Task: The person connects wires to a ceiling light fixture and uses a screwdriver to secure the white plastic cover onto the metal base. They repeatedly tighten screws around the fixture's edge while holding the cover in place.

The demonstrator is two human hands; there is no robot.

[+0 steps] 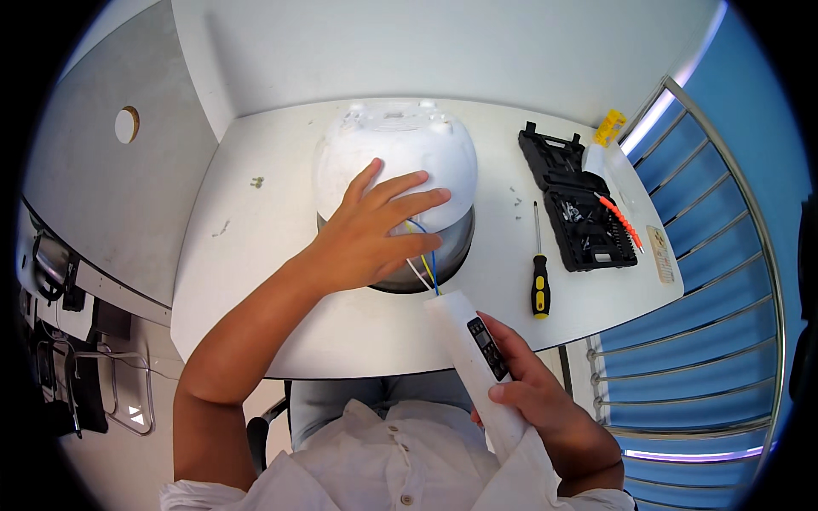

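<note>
A rounded white plastic appliance housing (396, 140) rests on the table, with a dark, shiny metal section (460, 247) under its near side. My left hand (375, 228) lies over the housing's near face, its fingers spread and grasping nothing. Below that palm, thin white, yellow and blue wires (433, 271) come out and run to a long white plastic piece (456, 332). This piece carries a black control panel (488, 347) with buttons and is tilted over the table's near edge. Around its right side my right hand (537, 379) is closed, the thumb near the panel.
On the right of the white table (332, 341) lie a yellow-and-black screwdriver (539, 285) and an open black tool case (586, 230) with an orange flexible shaft (619, 221) across it. Small screws (257, 182) are scattered about. A metal railing (733, 153) stands beyond the right edge.
</note>
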